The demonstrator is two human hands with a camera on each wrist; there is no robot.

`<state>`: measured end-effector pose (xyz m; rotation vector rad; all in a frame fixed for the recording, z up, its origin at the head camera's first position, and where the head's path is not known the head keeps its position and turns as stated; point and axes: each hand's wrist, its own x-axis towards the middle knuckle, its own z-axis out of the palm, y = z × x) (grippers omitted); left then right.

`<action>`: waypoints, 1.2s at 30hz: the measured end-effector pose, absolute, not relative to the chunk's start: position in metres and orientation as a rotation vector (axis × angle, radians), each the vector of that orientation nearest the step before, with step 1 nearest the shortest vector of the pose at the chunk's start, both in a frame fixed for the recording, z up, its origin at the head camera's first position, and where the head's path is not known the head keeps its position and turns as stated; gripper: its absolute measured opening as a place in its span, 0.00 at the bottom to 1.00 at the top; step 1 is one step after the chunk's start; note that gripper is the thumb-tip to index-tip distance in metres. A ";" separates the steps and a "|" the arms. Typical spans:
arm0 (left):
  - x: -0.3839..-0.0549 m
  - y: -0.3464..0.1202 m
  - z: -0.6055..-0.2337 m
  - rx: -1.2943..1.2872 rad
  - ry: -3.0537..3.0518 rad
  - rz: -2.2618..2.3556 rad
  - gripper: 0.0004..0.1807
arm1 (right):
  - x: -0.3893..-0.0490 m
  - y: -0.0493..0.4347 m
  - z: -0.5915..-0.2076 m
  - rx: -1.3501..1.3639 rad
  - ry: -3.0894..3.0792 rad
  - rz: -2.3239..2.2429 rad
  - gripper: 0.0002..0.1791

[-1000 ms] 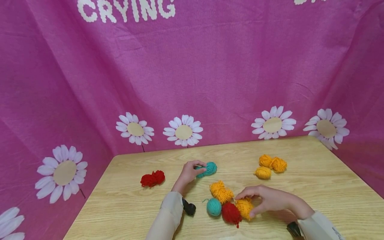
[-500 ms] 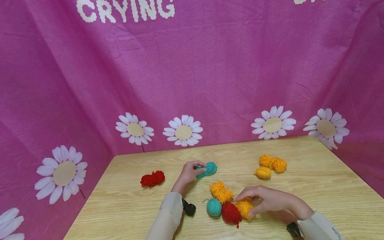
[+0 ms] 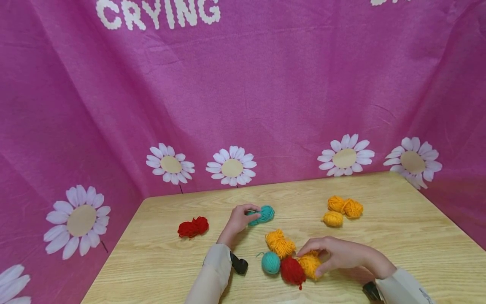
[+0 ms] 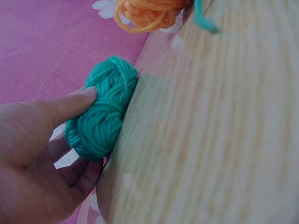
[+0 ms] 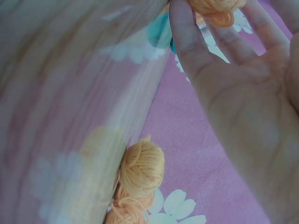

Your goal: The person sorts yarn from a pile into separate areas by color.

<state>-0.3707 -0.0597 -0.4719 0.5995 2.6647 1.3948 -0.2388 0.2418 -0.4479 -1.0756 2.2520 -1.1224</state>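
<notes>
My left hand [image 3: 238, 218] holds a teal yarn bundle [image 3: 267, 213], cinched at its middle, on the wooden table. In the left wrist view the thumb presses one side of that teal yarn bundle [image 4: 103, 112], with fingers curled beneath. My right hand [image 3: 343, 254] grips an orange yarn bundle [image 3: 309, 266] between thumb and fingers, palm partly covering it. Against its left side lies a red yarn ball [image 3: 292, 270]. A round teal yarn ball [image 3: 271, 262] and another orange yarn bundle [image 3: 279, 243] sit close by, making a tight cluster.
A red yarn bundle [image 3: 193, 226] lies at the table's left. Several orange yarn pieces [image 3: 333, 219] are grouped at the back right. A pink curtain with daisies [image 3: 243, 105] encloses the wooden table [image 3: 159, 261] at the back and sides. Black straps circle both wrists.
</notes>
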 end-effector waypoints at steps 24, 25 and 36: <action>-0.369 -0.060 -0.472 0.600 2.672 1.391 0.09 | -0.241 0.250 -0.446 -1.016 2.215 -1.239 0.23; -0.368 -0.060 -0.471 0.598 2.668 1.394 0.09 | -0.241 0.251 -0.446 -1.014 2.220 -1.238 0.22; -0.369 -0.060 -0.470 0.601 2.642 1.417 0.09 | -0.241 0.258 -0.444 -0.926 2.251 -1.251 0.23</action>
